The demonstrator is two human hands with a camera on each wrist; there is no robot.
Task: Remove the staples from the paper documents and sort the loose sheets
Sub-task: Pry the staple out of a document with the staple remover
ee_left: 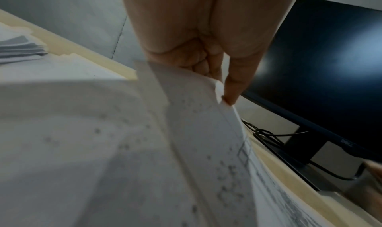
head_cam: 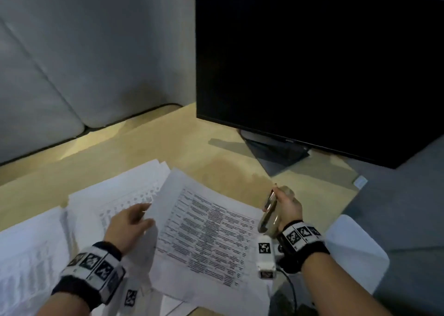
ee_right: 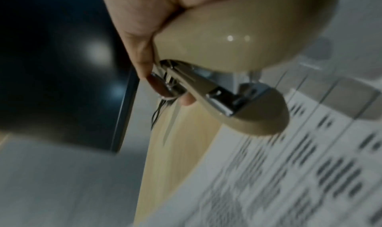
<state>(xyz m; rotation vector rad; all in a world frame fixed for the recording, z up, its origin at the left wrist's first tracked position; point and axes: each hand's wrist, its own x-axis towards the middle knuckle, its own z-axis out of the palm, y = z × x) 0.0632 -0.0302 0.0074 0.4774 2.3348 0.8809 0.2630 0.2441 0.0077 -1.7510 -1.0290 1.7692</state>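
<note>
A printed sheet with a table of text (head_cam: 206, 229) is lifted at its left edge above the wooden desk. My left hand (head_cam: 131, 224) pinches that edge between thumb and fingers (ee_left: 231, 90); the sheet (ee_left: 206, 140) fills the left wrist view. More loose sheets (head_cam: 113, 195) lie fanned out beneath and to the left. My right hand (head_cam: 286, 207) grips a beige stapler with metal jaws (head_cam: 270, 216), held upright off the sheet's right edge. In the right wrist view the stapler (ee_right: 227, 50) fills the top, its jaws apart.
A black monitor (head_cam: 312, 63) on its stand (head_cam: 274, 152) occupies the back right of the desk (head_cam: 204, 152). Another paper stack (head_cam: 26, 255) lies at the left. A grey cushion (head_cam: 60, 63) sits behind. A white object (head_cam: 355, 250) is at the right.
</note>
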